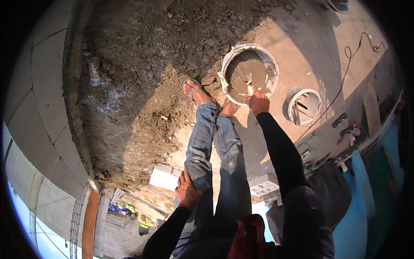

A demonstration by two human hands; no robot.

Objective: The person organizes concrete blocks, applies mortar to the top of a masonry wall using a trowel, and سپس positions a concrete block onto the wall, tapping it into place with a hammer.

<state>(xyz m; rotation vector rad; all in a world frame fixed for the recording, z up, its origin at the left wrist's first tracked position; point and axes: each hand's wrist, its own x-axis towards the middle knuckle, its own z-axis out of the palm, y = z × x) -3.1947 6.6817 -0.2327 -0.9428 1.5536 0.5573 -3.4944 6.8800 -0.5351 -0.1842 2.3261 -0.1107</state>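
From the head view, here we are over the bucket (275, 77), grey mortar (245, 71) inside, and our right hand (258, 102) is wrapped around the pale-handled tool (250, 90), its far end down in the mix! Our left hand (188, 190) lies spread on our left jeans leg (200, 149), gripping nothing. Right of the bucket sits a smaller white pail (318, 98), sticks (304, 111) inside, a dark cable (344, 77) curving past.

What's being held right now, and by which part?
The right hand holds a trowel by its pale handle; the left hand rests on the left leg, holding no tool.
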